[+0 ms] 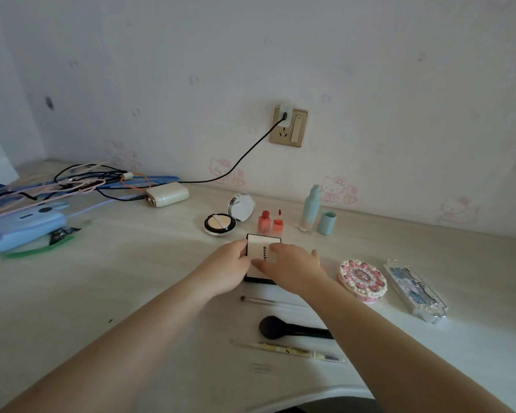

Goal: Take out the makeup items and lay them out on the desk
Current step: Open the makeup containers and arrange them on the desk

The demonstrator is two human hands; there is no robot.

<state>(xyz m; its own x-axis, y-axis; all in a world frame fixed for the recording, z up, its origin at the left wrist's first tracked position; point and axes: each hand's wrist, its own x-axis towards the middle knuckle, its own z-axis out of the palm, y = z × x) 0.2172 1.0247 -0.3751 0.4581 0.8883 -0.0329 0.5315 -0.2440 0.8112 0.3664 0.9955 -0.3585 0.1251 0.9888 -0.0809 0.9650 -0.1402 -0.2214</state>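
Item: flat square cream-faced palette with black edge and black lettering [261, 251], lying on the pale wood-grain tabletop [125, 278], directly under both your hands at centre. Your left hand [227, 265] grips its left edge, fingers curled against the side; your right hand [292, 265] lies over its right half, fingers fairly straight and pointing left across the lid. Only the far left portion of the cream face and a strip of the near black edge show.

Laid out behind it: open round cushion compact with mirror lid raised [228, 217], pair of small red-pink lip tint bottles [270, 222], tall pale mint pump bottle [309, 207] with its mint cap [326, 222] standing just beside.

To your right: round cake-styled pink-and-cream compact [362, 280], then a long silver ornate rectangular palette [416, 289], apart from each other.

Nearer you, partly under your right forearm: thin pale-handled brush [262, 300], black fluffy powder brush [280, 327], slim yellow-patterned pen-like stick [286, 350].

Far left: tangle of cables [81, 181], cream rounded power bank [167, 194], light blue case [21, 226]. Gold wall socket [289, 126] with a black lead plugged in.
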